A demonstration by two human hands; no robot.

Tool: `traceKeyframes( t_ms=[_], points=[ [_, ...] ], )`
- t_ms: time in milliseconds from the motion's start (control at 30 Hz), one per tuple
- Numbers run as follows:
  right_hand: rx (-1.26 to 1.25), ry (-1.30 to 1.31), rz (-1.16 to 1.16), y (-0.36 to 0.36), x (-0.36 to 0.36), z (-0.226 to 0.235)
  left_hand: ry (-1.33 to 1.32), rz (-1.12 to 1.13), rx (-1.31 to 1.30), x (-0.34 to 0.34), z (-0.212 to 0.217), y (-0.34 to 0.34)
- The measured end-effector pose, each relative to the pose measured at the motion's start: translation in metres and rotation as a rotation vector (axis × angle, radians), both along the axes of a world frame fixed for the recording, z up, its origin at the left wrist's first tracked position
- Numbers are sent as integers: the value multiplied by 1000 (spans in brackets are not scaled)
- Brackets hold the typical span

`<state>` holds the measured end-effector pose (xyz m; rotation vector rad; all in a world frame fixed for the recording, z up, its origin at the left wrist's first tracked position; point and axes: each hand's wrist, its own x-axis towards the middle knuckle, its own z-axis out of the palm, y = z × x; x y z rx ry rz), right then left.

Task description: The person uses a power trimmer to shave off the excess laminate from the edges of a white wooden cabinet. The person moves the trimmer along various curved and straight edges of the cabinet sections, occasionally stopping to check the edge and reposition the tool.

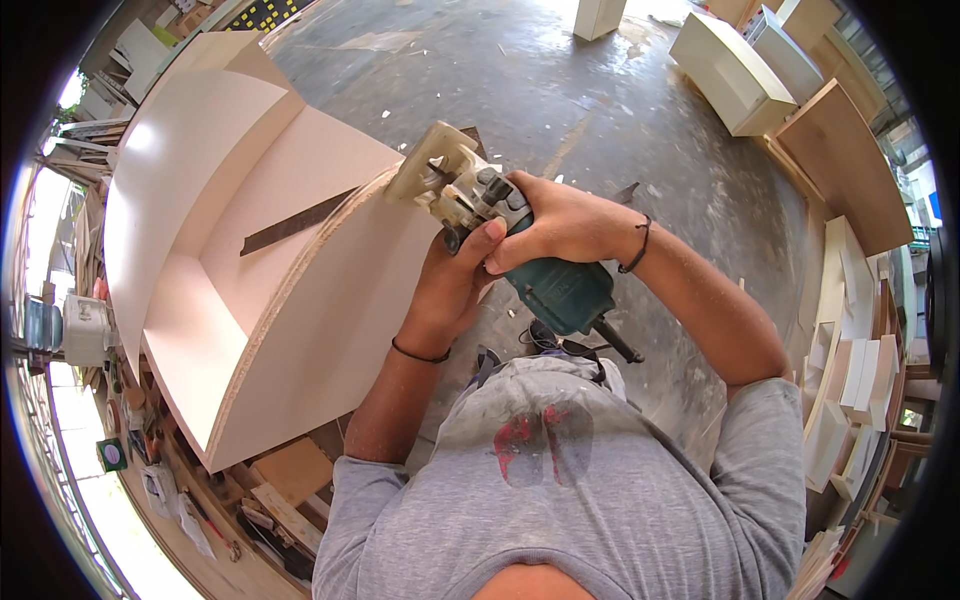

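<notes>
- A grey T-shirt [620,500] is filling the lower middle, nearest the camera, and is showing a red and dark patch on the chest.
- The left hand [455,280] is curling round the near left side of a green power tool [562,297], its thumb pressing up near the pale base [436,158]; most of its fingers are hiding behind the tool.
- The right hand [570,222] is clasping the tool's body from the right, its thumb lying just below the left one — its fingers are reaching over the far side, mostly out of sight.
- The tool is tilting, its base pointing up and left, its cord end [620,342] pointing down and right.
- The base is sitting at the far corner of a pale curved panel [335,320] with a raw, rough edge — whether the two are touching, I cannot tell.
- Dark bands [421,354] are circling both wrists.
- Left of the panel, a dark strip [297,223] is showing against a pale cabinet [200,150].
- Beyond, a white box [733,75] and a brown board [850,165] are resting on the right.
</notes>
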<state>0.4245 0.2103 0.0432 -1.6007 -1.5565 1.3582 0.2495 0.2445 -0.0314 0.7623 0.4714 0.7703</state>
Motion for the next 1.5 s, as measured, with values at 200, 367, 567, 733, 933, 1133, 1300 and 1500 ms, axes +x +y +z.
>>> traceKeyframes(
  t_ms=[200, 367, 567, 733, 933, 1133, 1300, 1500],
  points=[
    [19, -38, 2, -1, -6, -1, -10, -17, -13, -6, -3, 0],
    [19, -14, 12, -4, -12, 4, -1, -29, 55, -13, -3, -2],
    [6, -32, 11, -7, -20, 5, 15, -26, 70, -23, -4, -4],
    [-5, -80, 4, -10, -28, 14, -8, 4, 92, -28, 0, -7],
    [-12, -149, -12, -13, -36, 15, -28, 12, 86, -35, -1, -10],
    [-10, -218, -12, -15, -44, 18, -70, -6, 118, -42, -13, -8],
    [-26, -233, -9, -17, -53, 24, -93, 4, 106, -50, -12, -12],
    [-40, -254, 15, -19, -61, 34, -109, 2, 100, -59, -7, -17]
  ],
)
